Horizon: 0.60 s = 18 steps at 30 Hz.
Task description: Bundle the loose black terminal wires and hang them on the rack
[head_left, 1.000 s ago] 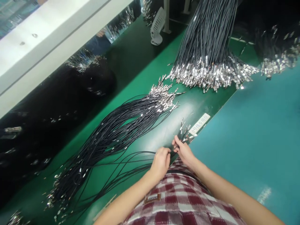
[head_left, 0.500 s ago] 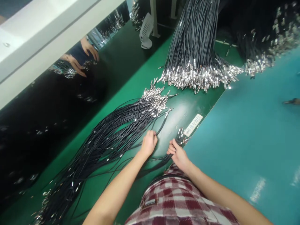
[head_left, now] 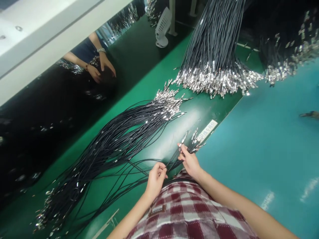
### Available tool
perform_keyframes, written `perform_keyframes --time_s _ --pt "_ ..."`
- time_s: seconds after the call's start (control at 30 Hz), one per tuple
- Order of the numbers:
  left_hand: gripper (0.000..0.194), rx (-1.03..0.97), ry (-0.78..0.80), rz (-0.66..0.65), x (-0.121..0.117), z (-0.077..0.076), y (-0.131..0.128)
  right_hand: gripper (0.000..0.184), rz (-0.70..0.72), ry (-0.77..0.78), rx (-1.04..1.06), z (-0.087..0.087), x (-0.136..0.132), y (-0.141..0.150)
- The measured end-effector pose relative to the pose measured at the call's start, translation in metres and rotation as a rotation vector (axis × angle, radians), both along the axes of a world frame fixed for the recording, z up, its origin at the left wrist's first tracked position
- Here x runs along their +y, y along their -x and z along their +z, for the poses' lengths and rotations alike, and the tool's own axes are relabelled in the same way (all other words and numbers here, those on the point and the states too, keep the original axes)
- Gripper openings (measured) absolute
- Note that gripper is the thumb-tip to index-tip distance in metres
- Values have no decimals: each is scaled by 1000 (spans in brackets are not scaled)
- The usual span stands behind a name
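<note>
Left hand [head_left: 156, 179], lower middle of frame: fingers bent inward, tips pinched at a thin black cable [head_left: 171, 160]. Cable slants up and right from there to the other hand. Exact contact at the tips small, partly hidden.

Right hand [head_left: 190, 162], just right of centre: fingers curled round a small bundle of black cables [head_left: 176, 163], thumb uppermost. Metal ends [head_left: 194, 135] stick out past the fingers, toward the upper right. Bundle's long tails run behind the left hand, then down to the lower left over the green desk [head_left: 159, 146].

White label [head_left: 207, 130] with printed characters on desk edge, just beside those metal ends.

Large pile of cables [head_left: 112, 136] lies slantwise from centre to lower left; silvery tips at both ends. Pile apart from the left hand.

Upper right: thick hank of cables [head_left: 214, 39], tips fanned out on the desk. Small white fan [head_left: 163, 28] stands upright at top centre. Pale beam [head_left: 50, 36] crosses upper left; below it, another person's hands [head_left: 107, 63], banded at the wrists.

Bottom: wearer's red-and-white checked shirt [head_left: 189, 209]. Blue-green floor [head_left: 261, 142] at right.
</note>
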<state>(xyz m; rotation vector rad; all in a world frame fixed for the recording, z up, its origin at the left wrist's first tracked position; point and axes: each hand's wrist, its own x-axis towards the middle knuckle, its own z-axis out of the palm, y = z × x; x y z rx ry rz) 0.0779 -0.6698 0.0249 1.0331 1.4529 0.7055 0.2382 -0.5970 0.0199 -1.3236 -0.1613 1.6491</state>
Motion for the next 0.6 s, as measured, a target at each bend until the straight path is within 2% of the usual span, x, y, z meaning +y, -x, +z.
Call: perform_keyframes --time_s 0.07,0.13,0.27,0.37,0.47,0.53,0.6 --pt "21 -101 29 39 7 0 -5 46 17 -30 -37 0 -2 2" --pt "20 -126 10 22 14 1 -13 47 34 -56 -64 -1 -4 3" --pt "7 40 -89 -62 16 3 -35 45 42 -73 -106 -3 -7 0" --pt "10 134 -157 -168 23 3 -42 44 -14 -16 26 -6 -8 -5" --pt "14 297 -266 -244 54 -4 -26 41 -105 78 165 -13 -9 -10" --pt "6 569 -341 -200 85 -13 -3 40 -128 124 197 -18 -9 -12" --pt "13 843 -331 -201 113 -25 20 40 -118 143 226 -21 -9 -13"
